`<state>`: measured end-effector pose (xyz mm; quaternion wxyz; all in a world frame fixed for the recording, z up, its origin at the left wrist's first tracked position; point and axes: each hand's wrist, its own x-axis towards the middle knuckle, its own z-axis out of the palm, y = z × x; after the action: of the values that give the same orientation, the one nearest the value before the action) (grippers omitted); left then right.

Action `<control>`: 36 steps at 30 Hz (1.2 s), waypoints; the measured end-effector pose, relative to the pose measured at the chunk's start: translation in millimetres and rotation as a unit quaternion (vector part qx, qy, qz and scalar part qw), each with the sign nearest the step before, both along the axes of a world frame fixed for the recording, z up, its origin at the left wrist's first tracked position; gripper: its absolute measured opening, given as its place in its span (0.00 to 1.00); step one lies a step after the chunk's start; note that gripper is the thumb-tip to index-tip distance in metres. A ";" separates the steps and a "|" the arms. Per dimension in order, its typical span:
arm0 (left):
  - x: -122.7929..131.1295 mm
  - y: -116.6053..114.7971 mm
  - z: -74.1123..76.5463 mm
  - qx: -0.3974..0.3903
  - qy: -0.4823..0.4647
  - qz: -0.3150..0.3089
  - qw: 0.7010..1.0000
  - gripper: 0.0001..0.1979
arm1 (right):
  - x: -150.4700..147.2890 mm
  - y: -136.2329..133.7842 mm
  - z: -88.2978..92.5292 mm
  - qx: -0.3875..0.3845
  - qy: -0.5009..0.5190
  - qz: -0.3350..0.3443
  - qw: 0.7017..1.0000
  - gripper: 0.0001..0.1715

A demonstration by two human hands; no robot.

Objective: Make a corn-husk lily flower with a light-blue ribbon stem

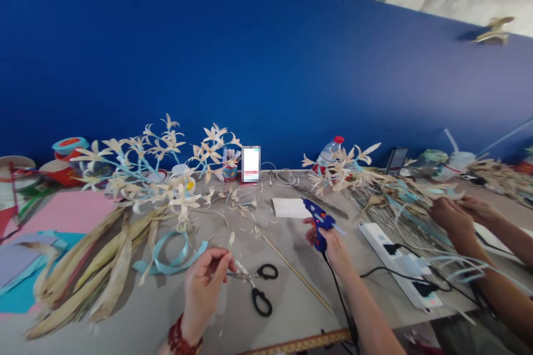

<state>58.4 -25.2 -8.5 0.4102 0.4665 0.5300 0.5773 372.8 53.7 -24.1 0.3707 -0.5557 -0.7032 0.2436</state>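
My left hand (204, 283) is raised over the grey table (166, 310), its fingers pinched on a thin pale husk strip (231, 244) that points upward. A red bead bracelet is on that wrist. My right hand (331, 241) grips a blue glue gun (318, 222), nozzle pointing up-left, its black cord running down off the table edge. Black-handled scissors (258, 285) lie on the table between my two hands. A thin wooden stick (297, 274) lies just to their right.
Dried corn husks (91, 266), light-blue ribbon (172, 258) and a branch of husk flowers (166, 161) fill the left. A white power strip (400, 263) lies at the right. Another person's hands (458, 213) work among husks at the far right. A blue wall stands behind.
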 end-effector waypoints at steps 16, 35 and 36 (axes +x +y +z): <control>3.1 -7.3 20.0 0.024 0.023 -0.002 0.999 0.06 | -112.9 -89.7 57.3 0.205 -0.033 0.126 0.970 0.13; 2.5 -10.3 22.2 0.049 0.055 0.005 0.997 0.04 | -117.6 -90.9 59.9 0.227 -0.071 0.113 0.965 0.06; 2.6 -10.3 22.3 0.050 0.055 0.005 0.997 0.04 | -118.0 -90.7 60.6 0.228 -0.073 0.112 0.964 0.04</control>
<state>61.0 -35.5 13.8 0.3538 0.5150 0.5241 0.5787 254.8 -37.0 36.5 0.4056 -0.3903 -0.8231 0.0752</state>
